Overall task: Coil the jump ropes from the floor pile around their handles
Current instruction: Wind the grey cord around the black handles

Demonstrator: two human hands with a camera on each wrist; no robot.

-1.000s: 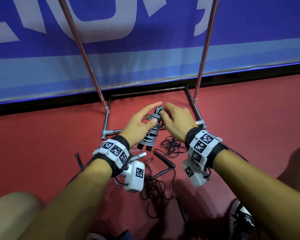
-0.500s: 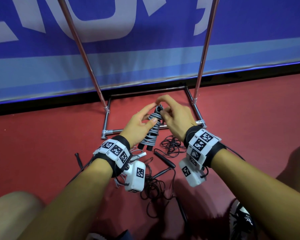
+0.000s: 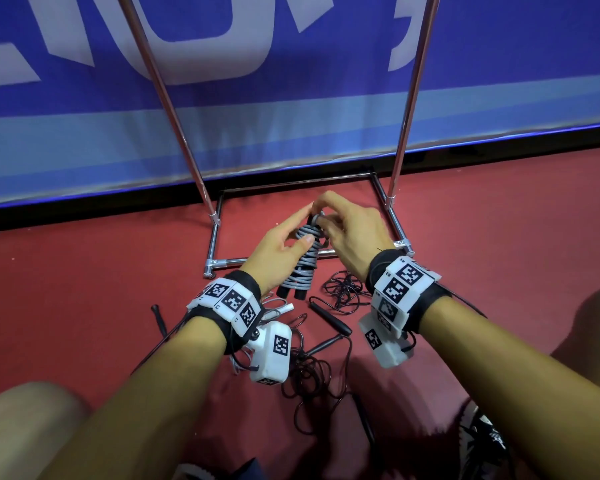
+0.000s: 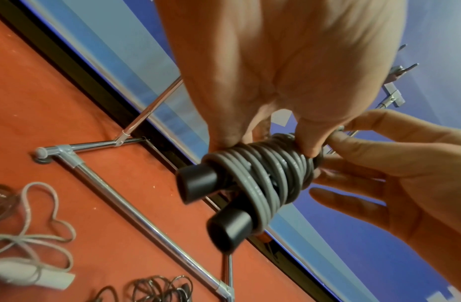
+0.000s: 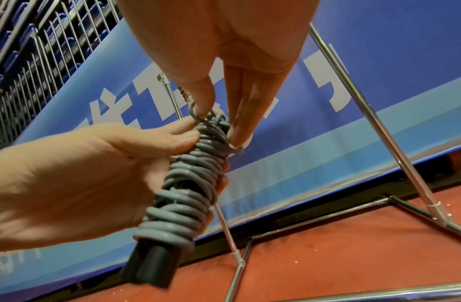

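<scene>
Two hands meet at frame centre. The left hand point(image 3: 274, 251) clasps the grey jump rope point(image 3: 303, 261), coiled around its black handles point(image 4: 214, 196). The right hand point(image 3: 350, 233), pressed against the coil's top a second ago, now has its fingertips point(image 5: 203, 106) raised, pinching the last loop; probably tucking the end. Loose ropes point(image 3: 312, 368) wait below on the floor.

Both forearms reach forward, wrists banded, the hands meeting close together above the floor. The left hand point(image 3: 274, 251) curls its thumb and fingers around the coiled jump rope point(image 3: 305, 258); the right hand point(image 3: 352, 233) pinches the rope's top end between thumb and fingertips.
</scene>
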